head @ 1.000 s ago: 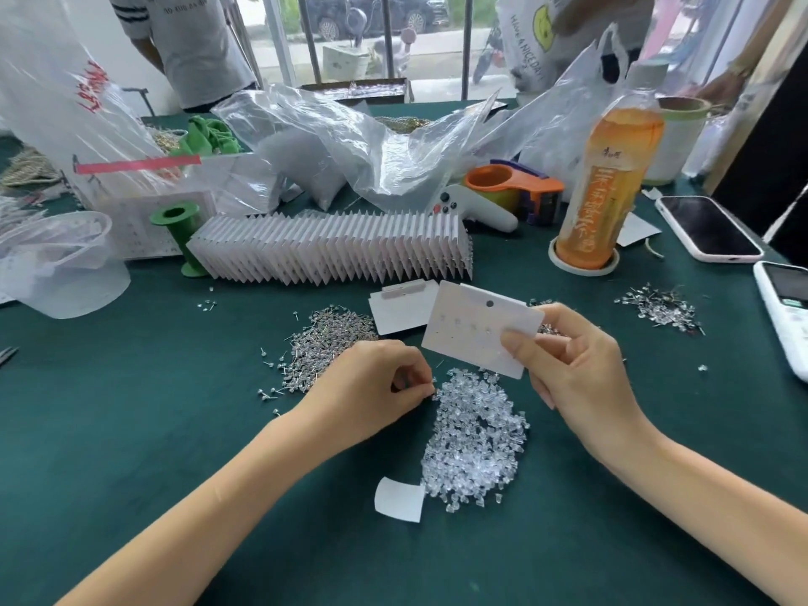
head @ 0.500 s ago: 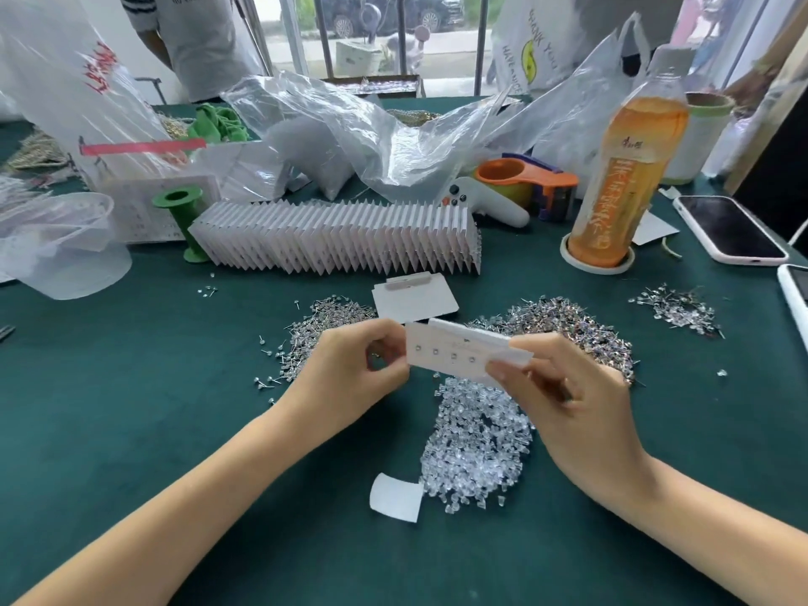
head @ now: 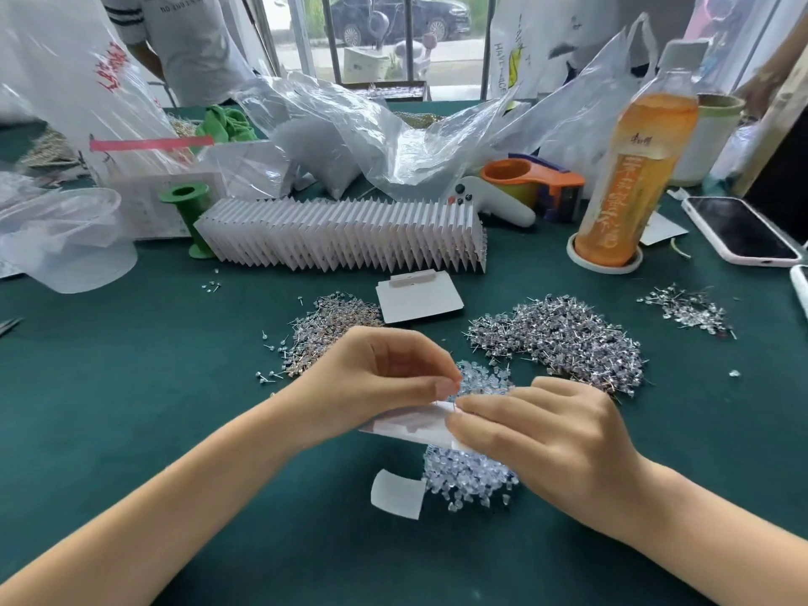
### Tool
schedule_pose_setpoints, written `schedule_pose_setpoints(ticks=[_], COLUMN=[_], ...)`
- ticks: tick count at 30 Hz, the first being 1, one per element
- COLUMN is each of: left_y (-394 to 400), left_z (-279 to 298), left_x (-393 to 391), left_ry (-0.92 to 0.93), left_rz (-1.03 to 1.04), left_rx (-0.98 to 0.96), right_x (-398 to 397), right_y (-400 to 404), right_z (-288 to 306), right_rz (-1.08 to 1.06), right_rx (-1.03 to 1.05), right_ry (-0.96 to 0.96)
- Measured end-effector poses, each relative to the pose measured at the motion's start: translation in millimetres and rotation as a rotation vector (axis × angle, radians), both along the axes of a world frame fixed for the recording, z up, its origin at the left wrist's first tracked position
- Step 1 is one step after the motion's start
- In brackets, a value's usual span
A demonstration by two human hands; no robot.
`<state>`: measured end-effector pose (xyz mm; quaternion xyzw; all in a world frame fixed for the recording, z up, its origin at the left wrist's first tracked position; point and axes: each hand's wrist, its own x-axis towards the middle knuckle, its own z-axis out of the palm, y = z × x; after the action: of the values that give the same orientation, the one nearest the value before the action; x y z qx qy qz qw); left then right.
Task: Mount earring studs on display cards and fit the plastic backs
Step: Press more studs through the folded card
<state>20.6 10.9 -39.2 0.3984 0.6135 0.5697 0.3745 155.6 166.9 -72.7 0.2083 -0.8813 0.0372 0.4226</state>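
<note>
The green bench (head: 131, 430) holds piles of studs (head: 564, 338), clear backs (head: 470, 474) and a long row of white cards (head: 345, 238). A bottle (head: 634, 168), a phone (head: 739, 231) and plastic bags (head: 393, 137) sit on it too.

stud piles (head: 564, 338) flank hands, near cloth (head: 131, 387) open

Dark green cloth, white cards, silvery and clear heaps

The tabletop (head: 131, 408) is a deep teal green all over. The display card (head: 411, 424) pinched between the two hands is white, as is the long fanned row of cards (head: 341, 236) far beyond the grip and the single card (head: 417, 299) just beyond it. Under the grip, the plastic backs (head: 470, 474) are clear and glassy; the stud heaps (head: 564, 338) beyond it on either side are silvery. Far right of the grip a bottle (head: 636, 177) is orange with pale lettering; beside it a tape dispenser (head: 531, 179) is orange and dark blue. The spool (head: 188, 212) is bright green.
</note>
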Motion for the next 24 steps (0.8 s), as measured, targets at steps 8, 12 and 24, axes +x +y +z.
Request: schedule_pose_setpoints(ticks=[8, 12, 24], left_y=[-2.6, -2.5, -3.1], left_z=[3.5, 2.7, 2.9], left_x=[-0.3, 0.5, -0.9], left_ry=[0.032, 0.123, 0.369], left_rz=[-0.068, -0.073, -0.073], left_rx=[0.029, 0.018, 0.041], right_x=[0.9, 0.6, 1.4], right_y=[-1.6, -1.3, -1.3], right_z=[1.6, 1.6, 1.2], right_rz=[-0.022, -0.029, -0.031], right_rx=[0.039, 0.049, 0.054], right_ry=[-0.010, -0.027, -0.048])
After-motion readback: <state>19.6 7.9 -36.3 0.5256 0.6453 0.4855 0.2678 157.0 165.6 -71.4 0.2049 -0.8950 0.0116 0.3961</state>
